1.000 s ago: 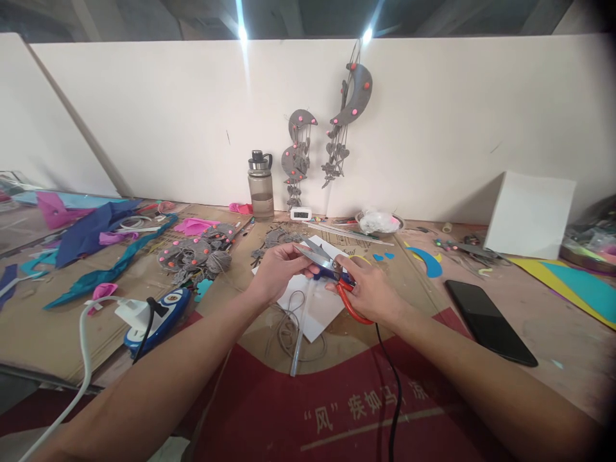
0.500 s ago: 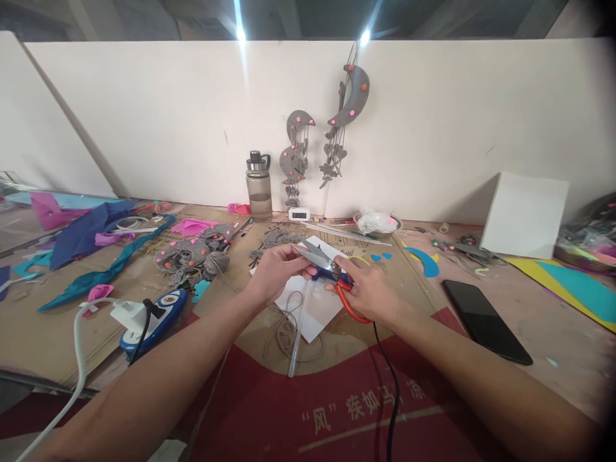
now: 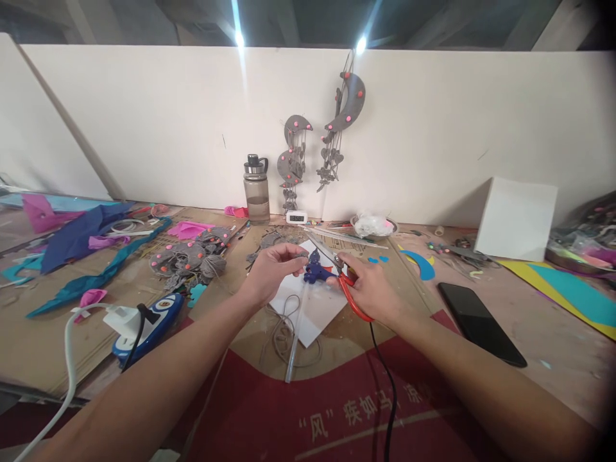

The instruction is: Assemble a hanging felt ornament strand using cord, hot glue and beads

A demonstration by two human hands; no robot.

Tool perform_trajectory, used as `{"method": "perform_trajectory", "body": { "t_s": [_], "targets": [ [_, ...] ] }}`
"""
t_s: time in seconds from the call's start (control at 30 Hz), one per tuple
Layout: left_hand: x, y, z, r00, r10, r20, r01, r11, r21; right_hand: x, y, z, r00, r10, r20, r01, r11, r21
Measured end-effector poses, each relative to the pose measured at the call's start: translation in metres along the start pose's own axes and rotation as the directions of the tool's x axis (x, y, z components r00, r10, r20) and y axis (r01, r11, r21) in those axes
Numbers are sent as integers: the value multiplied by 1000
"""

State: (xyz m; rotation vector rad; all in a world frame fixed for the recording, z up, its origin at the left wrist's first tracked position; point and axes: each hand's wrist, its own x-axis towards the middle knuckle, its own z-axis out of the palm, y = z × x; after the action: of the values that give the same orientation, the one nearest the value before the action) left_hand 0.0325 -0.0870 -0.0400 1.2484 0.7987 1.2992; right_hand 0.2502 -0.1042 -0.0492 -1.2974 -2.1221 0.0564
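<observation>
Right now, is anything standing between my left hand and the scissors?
The blue glue gun shows in the gap between your left hand and the scissors, over the white sheet. It seems to sit lower than both, so it probably isn't blocking, but this single view can't settle that.

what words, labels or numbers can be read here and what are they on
"“风” 疾如马, 凉", on the red-printed cardboard; the rest is hidden by the right arm
Small clock: digits too blurred to read
Blue-and-white power strip: marks too small to read
</observation>
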Motion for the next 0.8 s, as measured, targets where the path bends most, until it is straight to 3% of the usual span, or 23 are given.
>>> {"method": "perform_trajectory", "body": {
  "t_s": [0.17, 0.5, 0.8],
  "targets": [
    [-2, 4, 3, 1000, -21, -15, 21, 1000, -18, 0, -3, -6, 1000, 16, 3, -16, 1000, 1],
    [-8, 10, 6, 997, 12, 80, -5, 997, -77, -2, -26, -12, 989, -151, 9, 150, 973, -175],
    [-9, 12, 7, 996, 33, 86, -25, 995, -91, 0, -35, -12, 993, -114, 12, 114, 971, -210]
  ]
}}
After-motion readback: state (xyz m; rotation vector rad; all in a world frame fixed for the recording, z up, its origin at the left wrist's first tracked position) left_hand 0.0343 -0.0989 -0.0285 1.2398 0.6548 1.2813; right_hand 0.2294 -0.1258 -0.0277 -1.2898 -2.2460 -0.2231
